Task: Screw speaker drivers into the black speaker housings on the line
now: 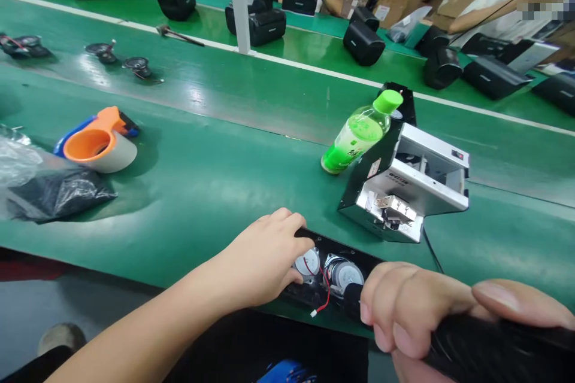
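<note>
A long black panel [363, 260] with two round speakers lies at the near edge of the green bench. My left hand [274, 254] grips the panel's left end, thumb and fingers around it beside the left speaker [308, 262]. In my right hand [417, 305] is a black tool [498, 347], its dark tip by the right speaker [349, 275]; the rest of the tool runs out at the right edge. A red wire [327, 299] with a white connector hangs over the panel between the speakers.
Beyond the panel stand a silver-and-black machine [404, 191] and a green-capped bottle [357, 131]. An orange tape dispenser [96, 140] and a plastic bag [54, 191] lie left. Loose speakers [137, 64] are farther back. Across a white post [238, 3], people handle black speaker boxes [363, 43].
</note>
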Action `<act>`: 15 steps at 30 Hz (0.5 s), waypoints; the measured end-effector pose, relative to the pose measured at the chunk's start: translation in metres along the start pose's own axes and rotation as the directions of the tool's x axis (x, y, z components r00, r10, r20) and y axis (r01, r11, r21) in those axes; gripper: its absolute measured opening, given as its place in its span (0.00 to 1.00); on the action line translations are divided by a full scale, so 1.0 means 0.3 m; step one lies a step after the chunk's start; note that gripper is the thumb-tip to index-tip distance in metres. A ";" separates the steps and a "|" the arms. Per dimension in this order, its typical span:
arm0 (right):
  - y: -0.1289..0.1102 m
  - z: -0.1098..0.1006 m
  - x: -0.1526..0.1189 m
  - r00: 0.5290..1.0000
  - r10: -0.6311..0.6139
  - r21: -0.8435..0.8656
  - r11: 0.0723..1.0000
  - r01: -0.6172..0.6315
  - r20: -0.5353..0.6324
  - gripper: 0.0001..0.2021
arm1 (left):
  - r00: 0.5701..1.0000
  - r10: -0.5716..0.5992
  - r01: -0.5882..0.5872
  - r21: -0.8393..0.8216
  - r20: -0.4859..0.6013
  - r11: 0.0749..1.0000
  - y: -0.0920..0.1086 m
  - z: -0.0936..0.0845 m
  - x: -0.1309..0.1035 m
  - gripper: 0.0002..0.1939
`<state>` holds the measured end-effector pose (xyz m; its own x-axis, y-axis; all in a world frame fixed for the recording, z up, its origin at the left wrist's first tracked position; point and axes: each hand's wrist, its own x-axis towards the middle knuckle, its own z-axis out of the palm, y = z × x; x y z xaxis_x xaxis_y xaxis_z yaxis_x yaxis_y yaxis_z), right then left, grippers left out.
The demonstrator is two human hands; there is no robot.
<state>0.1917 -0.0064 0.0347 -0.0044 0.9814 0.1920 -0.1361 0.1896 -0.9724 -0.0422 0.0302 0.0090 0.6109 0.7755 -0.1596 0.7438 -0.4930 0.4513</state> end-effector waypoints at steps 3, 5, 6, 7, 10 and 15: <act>-0.007 0.041 0.066 0.998 0.043 -0.004 0.999 -0.043 0.035 0.24 | 1.000 0.011 -0.011 0.012 -0.011 1.000 0.000 0.006 -0.002 0.15; -0.012 0.041 0.087 0.997 0.061 0.000 0.998 -0.061 0.047 0.24 | 1.000 0.012 -0.012 0.018 -0.024 1.000 -0.001 0.007 -0.003 0.15; -0.013 0.039 0.088 0.996 0.068 0.003 0.998 -0.069 0.053 0.24 | 1.000 0.014 -0.014 0.019 -0.027 1.000 -0.002 0.008 -0.003 0.15; -0.013 0.037 0.083 0.995 0.076 0.006 0.997 -0.077 0.060 0.24 | 0.999 0.017 -0.017 0.019 -0.030 1.000 -0.003 0.008 -0.003 0.15; -0.010 0.044 0.050 0.991 0.104 0.018 0.994 -0.106 0.078 0.20 | 0.999 0.027 -0.026 0.019 -0.031 0.999 -0.006 0.006 -0.003 0.15; -0.017 0.087 0.027 0.988 0.077 0.071 0.994 -0.088 0.137 0.13 | 0.999 0.027 -0.027 0.020 -0.035 0.999 -0.007 0.002 0.000 0.14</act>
<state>0.1663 -0.0001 0.0446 -0.1503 0.9797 0.1326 -0.2051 0.1003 -0.9736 -0.0435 0.0309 0.0076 0.6211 0.7750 -0.1163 0.7323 -0.5212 0.4382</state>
